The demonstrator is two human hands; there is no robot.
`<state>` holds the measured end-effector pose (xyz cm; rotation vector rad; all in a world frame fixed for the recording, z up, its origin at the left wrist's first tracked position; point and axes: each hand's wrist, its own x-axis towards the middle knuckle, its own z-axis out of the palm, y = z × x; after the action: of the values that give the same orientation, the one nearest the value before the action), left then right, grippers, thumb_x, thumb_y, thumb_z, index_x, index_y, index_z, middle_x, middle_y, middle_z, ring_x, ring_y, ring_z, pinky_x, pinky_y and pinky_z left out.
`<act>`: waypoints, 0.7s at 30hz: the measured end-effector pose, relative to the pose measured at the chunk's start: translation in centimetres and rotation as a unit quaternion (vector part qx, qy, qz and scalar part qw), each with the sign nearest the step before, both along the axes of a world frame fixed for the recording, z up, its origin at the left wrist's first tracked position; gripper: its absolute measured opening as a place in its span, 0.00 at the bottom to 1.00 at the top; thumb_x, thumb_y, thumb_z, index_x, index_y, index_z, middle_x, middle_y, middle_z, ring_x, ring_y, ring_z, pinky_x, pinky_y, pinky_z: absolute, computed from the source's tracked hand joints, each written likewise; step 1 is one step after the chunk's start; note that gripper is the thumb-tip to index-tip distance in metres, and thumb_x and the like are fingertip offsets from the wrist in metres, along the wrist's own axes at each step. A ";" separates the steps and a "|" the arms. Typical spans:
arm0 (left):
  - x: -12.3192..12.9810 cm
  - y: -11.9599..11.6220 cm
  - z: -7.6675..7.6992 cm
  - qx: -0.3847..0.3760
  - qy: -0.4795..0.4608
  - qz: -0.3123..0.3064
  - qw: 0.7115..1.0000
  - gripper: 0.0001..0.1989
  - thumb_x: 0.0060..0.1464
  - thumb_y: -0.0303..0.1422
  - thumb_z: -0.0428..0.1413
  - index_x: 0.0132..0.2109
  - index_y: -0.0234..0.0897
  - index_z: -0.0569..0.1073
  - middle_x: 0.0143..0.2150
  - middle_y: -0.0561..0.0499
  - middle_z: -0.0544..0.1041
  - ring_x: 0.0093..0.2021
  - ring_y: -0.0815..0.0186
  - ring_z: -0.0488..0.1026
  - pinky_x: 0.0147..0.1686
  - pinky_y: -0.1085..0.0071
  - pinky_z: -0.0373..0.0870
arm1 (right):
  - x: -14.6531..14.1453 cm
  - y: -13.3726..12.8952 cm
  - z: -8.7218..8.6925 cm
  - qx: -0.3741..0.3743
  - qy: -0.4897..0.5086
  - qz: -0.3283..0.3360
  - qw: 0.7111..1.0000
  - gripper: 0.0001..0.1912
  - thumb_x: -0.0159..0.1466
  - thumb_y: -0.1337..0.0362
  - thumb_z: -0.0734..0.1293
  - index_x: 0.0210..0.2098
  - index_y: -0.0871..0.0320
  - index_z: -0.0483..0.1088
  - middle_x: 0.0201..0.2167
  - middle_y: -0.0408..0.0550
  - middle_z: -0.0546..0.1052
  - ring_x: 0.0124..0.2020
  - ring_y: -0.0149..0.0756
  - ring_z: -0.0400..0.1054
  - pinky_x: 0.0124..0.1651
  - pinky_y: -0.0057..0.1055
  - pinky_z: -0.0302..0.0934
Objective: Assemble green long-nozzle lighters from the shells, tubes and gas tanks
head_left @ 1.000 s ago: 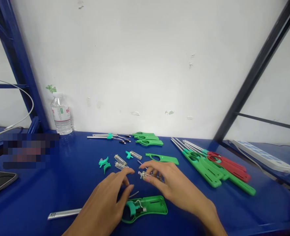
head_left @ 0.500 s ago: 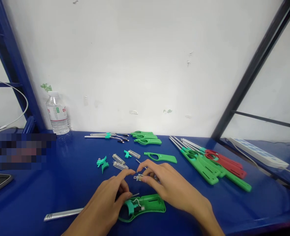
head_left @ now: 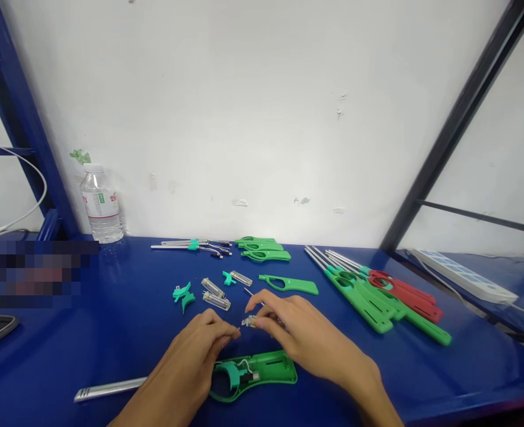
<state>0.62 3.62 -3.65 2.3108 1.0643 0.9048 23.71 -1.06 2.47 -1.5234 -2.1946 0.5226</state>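
Note:
My right hand (head_left: 297, 332) pinches a small clear tank (head_left: 250, 321) with a whitish fitting at its tip. The fingertips of my left hand (head_left: 200, 350) are pressed together just left of that fitting, around something too small to make out. Below both hands lies an open green lighter shell (head_left: 271, 369), with a teal trigger (head_left: 234, 375) and a wired black part inside. A silver tube (head_left: 111, 388) extends left from under my left hand.
Behind the hands are clear tanks (head_left: 216, 300), teal pieces (head_left: 183, 295) and green half shells (head_left: 293, 286). Metal rods (head_left: 177, 247) lie near the wall. Green lighters (head_left: 360, 299) and red ones (head_left: 411, 296) are at right, a power strip (head_left: 470, 279) beyond. A bottle (head_left: 102, 207) stands back left.
My left fingers have lifted off the green shell's edge and closed together near the fitting. My right hand has barely moved.

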 end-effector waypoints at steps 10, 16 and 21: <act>0.6 -0.6 0.0 -0.047 0.052 -0.013 0.997 0.18 0.72 0.36 0.42 0.43 0.42 0.77 0.43 0.48 0.78 0.45 0.56 0.77 0.45 0.59 0.70 | -0.3 0.0 -0.2 0.005 -0.003 0.015 1.000 0.11 0.80 0.59 0.62 0.58 0.44 0.71 0.42 0.39 0.82 0.46 0.39 0.75 0.49 0.34 0.61; 0.5 -0.3 0.3 -0.045 0.052 -0.006 0.998 0.18 0.70 0.36 0.45 0.44 0.43 0.80 0.42 0.48 0.80 0.43 0.56 0.78 0.45 0.60 0.70 | -0.4 -0.2 0.1 -0.008 -0.002 0.038 0.999 0.11 0.80 0.58 0.62 0.57 0.43 0.72 0.38 0.38 0.81 0.43 0.39 0.75 0.47 0.33 0.63; 0.4 -0.4 0.5 -0.045 0.053 0.008 0.998 0.17 0.68 0.35 0.46 0.47 0.42 0.80 0.43 0.48 0.82 0.43 0.56 0.79 0.46 0.59 0.71 | -0.2 -0.1 0.5 -0.002 0.030 0.014 0.999 0.10 0.77 0.59 0.67 0.56 0.45 0.75 0.42 0.39 0.84 0.45 0.38 0.77 0.49 0.33 0.64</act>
<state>0.97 3.22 -3.19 2.2995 1.1448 0.7319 23.53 -1.17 2.96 -1.4623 -2.1736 0.5733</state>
